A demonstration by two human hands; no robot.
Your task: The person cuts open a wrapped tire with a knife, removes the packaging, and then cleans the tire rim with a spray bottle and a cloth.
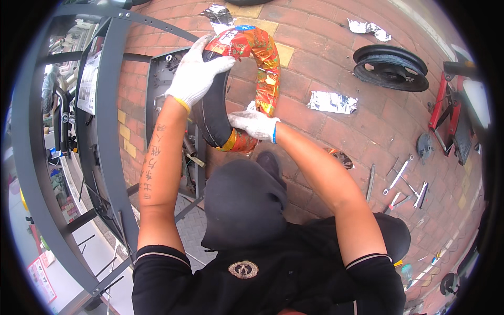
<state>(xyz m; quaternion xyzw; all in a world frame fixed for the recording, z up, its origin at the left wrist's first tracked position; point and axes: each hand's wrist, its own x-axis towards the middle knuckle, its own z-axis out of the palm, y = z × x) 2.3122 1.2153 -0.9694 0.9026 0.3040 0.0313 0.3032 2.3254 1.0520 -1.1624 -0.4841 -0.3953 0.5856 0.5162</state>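
A black rubber tyre (214,100), partly wrapped in shiny red and orange printed film (269,75), is held up tilted before me. Its left side is bare black rubber, while the film still covers the top, right side and bottom. My left hand (199,71), in a white knit glove, grips the upper left of the tyre with the thumb across the inner edge. My right hand (256,123), also gloved, holds the lower right part, its fingers reaching inside the ring. The undersides of both grips are hidden.
On the brick paving lie a black wheel rim (390,69), silver foil pieces (332,102), a combination wrench (398,175) and several other tools. A red metal jack or stand (443,106) is at right. A grey metal rack (108,78) and a tool tray (155,82) stand at left.
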